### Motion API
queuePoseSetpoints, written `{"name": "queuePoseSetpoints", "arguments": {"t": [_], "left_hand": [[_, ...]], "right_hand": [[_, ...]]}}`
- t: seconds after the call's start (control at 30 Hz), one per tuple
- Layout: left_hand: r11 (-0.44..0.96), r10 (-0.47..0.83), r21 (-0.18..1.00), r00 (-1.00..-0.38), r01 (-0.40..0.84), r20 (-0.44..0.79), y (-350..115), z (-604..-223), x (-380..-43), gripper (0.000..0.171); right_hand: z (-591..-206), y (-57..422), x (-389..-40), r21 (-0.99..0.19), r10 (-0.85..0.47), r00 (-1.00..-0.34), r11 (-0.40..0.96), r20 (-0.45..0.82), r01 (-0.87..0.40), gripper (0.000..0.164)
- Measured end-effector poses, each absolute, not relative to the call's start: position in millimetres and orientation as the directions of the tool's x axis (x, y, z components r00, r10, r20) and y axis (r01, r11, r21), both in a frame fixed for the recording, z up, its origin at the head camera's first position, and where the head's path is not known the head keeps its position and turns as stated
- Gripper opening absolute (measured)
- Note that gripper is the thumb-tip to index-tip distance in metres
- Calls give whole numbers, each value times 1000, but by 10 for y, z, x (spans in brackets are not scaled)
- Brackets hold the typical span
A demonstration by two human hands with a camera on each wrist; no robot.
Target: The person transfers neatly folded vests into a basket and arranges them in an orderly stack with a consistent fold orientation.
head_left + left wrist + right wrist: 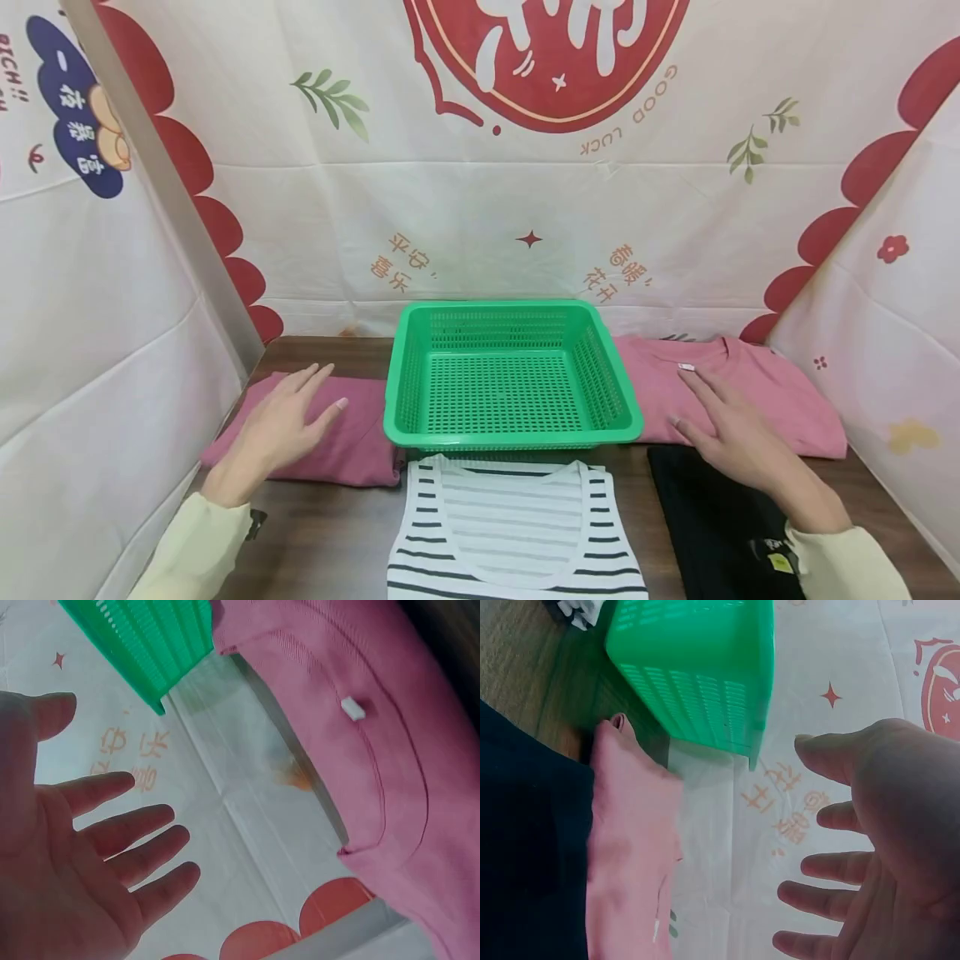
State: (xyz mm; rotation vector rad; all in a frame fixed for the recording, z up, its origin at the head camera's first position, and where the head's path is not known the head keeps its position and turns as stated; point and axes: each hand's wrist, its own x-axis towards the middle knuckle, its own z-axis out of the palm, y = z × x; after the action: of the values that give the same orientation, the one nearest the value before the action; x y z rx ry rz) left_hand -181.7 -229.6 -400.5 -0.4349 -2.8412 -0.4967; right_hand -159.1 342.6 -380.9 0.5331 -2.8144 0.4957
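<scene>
Table point(330, 533): wood; green basket point(510, 439) set centrally.
Left hand point(281, 429): spread over dark-pink garment point(348, 450), nothing held.
Right hand point(738, 433): likewise, over pink shirt point(780, 400).
Progress: handling judged unstarted; both left untaken.

The left sleeve point(187, 550) and right sleeve point(847, 564) are plain, pale yellow; left hand point(276, 427) and right hand point(738, 437) emerge bare.

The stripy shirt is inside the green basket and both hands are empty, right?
Not inside: the head view shows the stripy shirt on the table, on the person's side of the green basket. The left hand and right hand are empty, as you said.
</scene>
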Motion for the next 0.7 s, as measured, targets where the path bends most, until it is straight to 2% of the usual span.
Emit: {"name": "queuePoseSetpoints", "arguments": {"t": [0.13, 0.27, 0.37, 0.53, 0.63, 0.7], "left_hand": [[885, 267, 302, -918, 354, 291, -2252, -4055, -1794, 60], [884, 261, 318, -926, 343, 274, -2193, -4076, -1736, 55], [883, 259, 327, -931, 336, 258, -2138, -4088, -1684, 48], [858, 278, 374, -930, 353, 239, -2043, -4138, -1615, 27], [842, 293, 413, -937, 347, 190, -1982, -4177, -1575, 19], [833, 303, 437, -941, 339, 153, -1946, -4208, -1551, 17]], "right_hand": [[-3870, 3402, -1581, -277, -329, -895, 868, 299, -412, 70], [-3937, 3362, -1551, -255, -355, -880, 861, 316, -439, 58], [-3985, 3312, -1522, -269, -347, -896, 867, 279, -419, 49], [-4054, 3206, -1477, -310, -330, -923, 872, 200, -379, 34], [-4090, 3144, -1447, -327, -335, -929, 870, 159, -369, 19], [-4114, 3105, -1430, -346, -335, -934, 868, 121, -356, 16]]}}
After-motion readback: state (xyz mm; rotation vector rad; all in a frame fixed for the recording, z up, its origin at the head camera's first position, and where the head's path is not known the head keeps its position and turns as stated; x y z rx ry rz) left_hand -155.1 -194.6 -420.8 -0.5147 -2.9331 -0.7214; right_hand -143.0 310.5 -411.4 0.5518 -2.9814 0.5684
